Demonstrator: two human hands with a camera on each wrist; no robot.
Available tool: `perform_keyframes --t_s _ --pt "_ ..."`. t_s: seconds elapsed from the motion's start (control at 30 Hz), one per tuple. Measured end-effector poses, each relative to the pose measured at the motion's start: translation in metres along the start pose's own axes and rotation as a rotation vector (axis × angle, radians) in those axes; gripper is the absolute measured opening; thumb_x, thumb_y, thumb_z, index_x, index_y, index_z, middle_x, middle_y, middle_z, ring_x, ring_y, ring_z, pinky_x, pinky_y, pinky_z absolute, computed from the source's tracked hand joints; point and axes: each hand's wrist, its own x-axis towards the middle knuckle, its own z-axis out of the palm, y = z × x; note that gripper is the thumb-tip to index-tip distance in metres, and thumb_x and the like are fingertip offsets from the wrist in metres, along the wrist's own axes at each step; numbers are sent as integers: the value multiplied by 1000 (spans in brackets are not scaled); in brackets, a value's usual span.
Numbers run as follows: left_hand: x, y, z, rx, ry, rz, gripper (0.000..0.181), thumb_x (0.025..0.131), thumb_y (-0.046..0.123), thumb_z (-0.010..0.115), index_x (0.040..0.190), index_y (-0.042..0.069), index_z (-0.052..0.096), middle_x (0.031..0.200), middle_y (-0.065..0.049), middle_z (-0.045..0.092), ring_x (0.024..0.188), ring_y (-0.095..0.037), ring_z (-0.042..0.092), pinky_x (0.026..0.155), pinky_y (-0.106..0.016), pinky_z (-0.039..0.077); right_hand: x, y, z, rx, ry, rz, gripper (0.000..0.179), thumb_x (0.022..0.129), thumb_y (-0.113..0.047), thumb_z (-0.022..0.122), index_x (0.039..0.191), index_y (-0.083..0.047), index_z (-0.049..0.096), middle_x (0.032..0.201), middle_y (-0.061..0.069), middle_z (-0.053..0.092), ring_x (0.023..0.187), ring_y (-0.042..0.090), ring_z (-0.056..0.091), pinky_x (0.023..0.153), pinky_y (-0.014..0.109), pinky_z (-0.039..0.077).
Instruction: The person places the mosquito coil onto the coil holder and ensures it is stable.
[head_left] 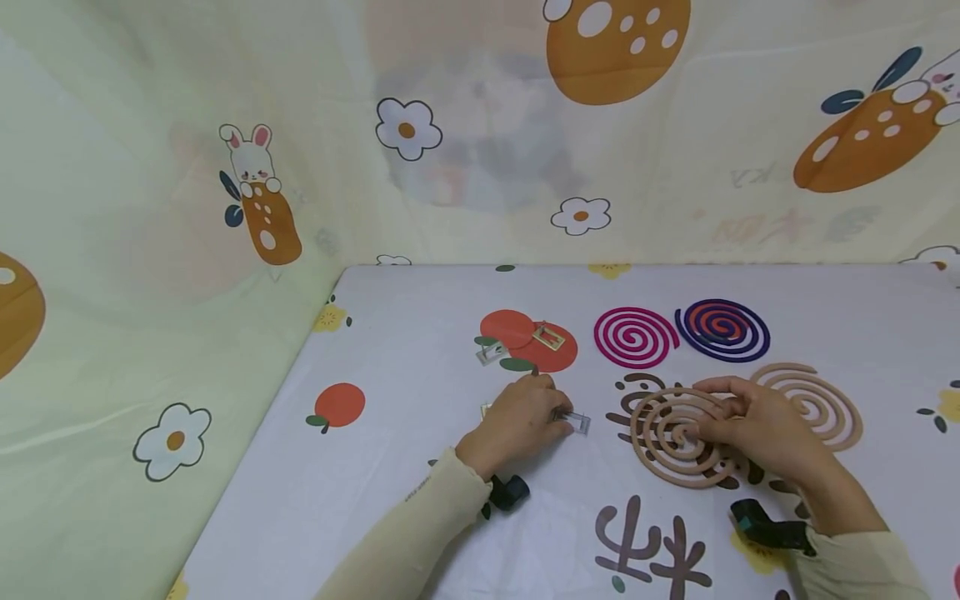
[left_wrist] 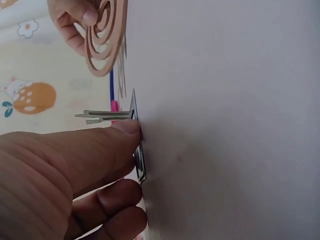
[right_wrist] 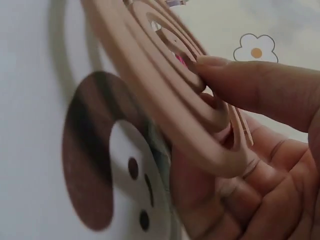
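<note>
In the head view my right hand (head_left: 757, 421) holds a tan mosquito coil (head_left: 651, 454), its thumb over the inner rings and its fingers behind. The coil is raised off the table, as the right wrist view shows. My left hand (head_left: 521, 417) pinches a small metal coil stand (head_left: 581, 422) at the tabletop. In the left wrist view a split prong stands up from the flat metal stand (left_wrist: 105, 116) under the thumb. Another tan coil (head_left: 843, 408) lies beyond my right hand, partly covered by it.
A pink coil (head_left: 633, 337) and a dark blue coil with an orange one inside (head_left: 723, 329) lie at the back. A silver stand (head_left: 491, 354) and a gold stand (head_left: 549, 337) lie over the printed oranges. A patterned cloth wall (head_left: 480, 233) rises behind the table.
</note>
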Motion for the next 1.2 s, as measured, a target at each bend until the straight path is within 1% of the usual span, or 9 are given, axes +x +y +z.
perform_keyframes --t_s 0.1,0.2,0.33,0.47,0.6,0.77,0.9,1.03,1.2 --pt "-1 1 0 -8 9 1 23 94 28 80 114 16 82 96 4 68 85 -8 53 73 -18 44 3 3 1 149 -21 -22 59 94 -6 77 144 7 48 84 4 72 64 15 67 56 32 56" --pt "-2 1 0 -14 21 2 22 94 28 80 112 16 82 96 4 69 85 -9 55 74 -18 45 6 7 4 286 -48 -25 51 94 -3 75 141 -3 54 85 4 73 64 17 68 56 34 58" --pt "-1 2 0 -32 20 -14 22 94 29 81 111 15 82 97 4 69 87 -9 55 77 -19 46 11 11 7 399 -72 -2 44 95 -4 75 133 -20 62 86 4 72 71 14 69 60 31 59" --pt "-1 4 0 -37 14 -26 23 93 30 81 111 15 82 96 4 70 87 -9 56 78 -19 46 15 10 13 516 -91 -12 42 95 0 73 130 -21 63 86 4 72 75 13 69 63 29 59" --pt "-1 4 2 -23 25 -13 23 92 31 82 109 16 82 95 6 70 85 -8 56 81 -21 47 18 8 19 561 -98 -34 40 95 2 73 128 -19 64 84 2 70 72 12 68 61 27 58" --pt "-1 5 4 -14 42 -9 23 92 32 82 109 17 82 95 6 70 88 -7 60 90 -24 49 21 4 24 586 -86 -19 40 93 1 75 128 -15 64 81 0 66 68 11 65 57 25 55" --pt "0 6 7 -4 60 14 22 92 32 81 109 18 82 95 7 71 87 -7 61 84 -23 49 24 3 26 644 -90 -1 40 92 2 75 126 -17 66 82 0 67 69 10 65 57 23 55" --pt "0 7 8 26 86 68 19 93 28 81 110 19 83 95 6 72 86 -8 62 78 -22 48 26 5 28 694 -92 -6 40 92 5 74 125 -18 68 82 1 67 69 10 66 56 23 56" --pt "-3 10 9 99 123 132 19 93 28 80 112 25 83 98 7 71 88 -10 63 78 -23 47 26 6 29 723 -97 -24 40 93 6 73 124 -18 69 82 1 66 72 9 66 58 22 56"
